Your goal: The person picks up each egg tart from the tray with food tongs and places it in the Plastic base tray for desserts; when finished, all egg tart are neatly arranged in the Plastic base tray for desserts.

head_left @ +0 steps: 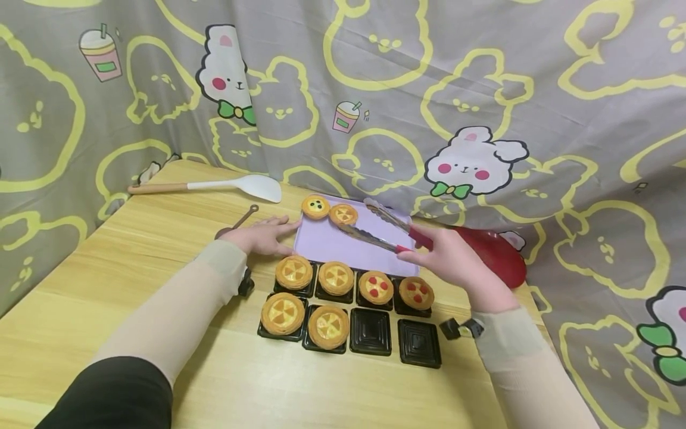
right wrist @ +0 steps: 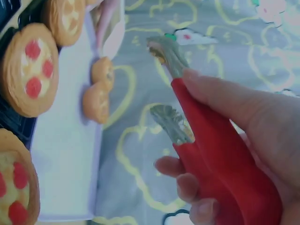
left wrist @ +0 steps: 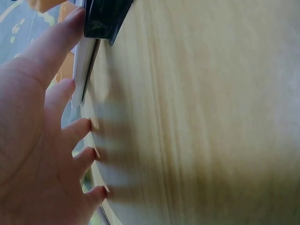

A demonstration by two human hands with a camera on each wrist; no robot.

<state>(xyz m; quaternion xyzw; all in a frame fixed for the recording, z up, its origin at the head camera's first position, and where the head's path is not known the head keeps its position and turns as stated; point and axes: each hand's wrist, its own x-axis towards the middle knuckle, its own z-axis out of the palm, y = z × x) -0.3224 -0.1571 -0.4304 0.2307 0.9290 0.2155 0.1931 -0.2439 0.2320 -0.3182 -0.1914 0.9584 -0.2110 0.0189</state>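
Tabletop [head_left: 241, 381]: pale yellow, with streaked wood grain. Nearest row: four square black holders, glossy, plastic-looking. The two at right [head_left: 370, 331] show stepped, concentric-square bases; the two at left carry round tarts [head_left: 283, 314] with raised golden rims and pinwheel-patterned tops.

Second row: four more holders, each with a tart. Two bear the pinwheel pattern [head_left: 336, 278]; the two at right [head_left: 376, 288] bear red discs on a mottled yellow filling.

Left hand [head_left: 265, 236]: released, fingers spread, at the left edge of a flat lilac tray [head_left: 327, 241] with a smooth surface and thin raised rim.

Right hand [head_left: 449, 256]: grasping the smooth red grips of metal tongs [head_left: 375, 240], whose scalloped arms stand apart over the tray. One tip lies at the pinwheel tart [head_left: 343, 213] at the tray's far side; contact cannot be determined. Just beside that sits a tart with dark dots [head_left: 315, 207].

Right of the tray: a glossy, rounded red object [head_left: 495, 256]. Far left: a brown utensil [head_left: 246, 215] with ringed handle end, and a white-bladed spatula [head_left: 259, 187], wood-toned at the grip. Behind: a creased grey curtain [head_left: 295, 36] with yellow outlines.
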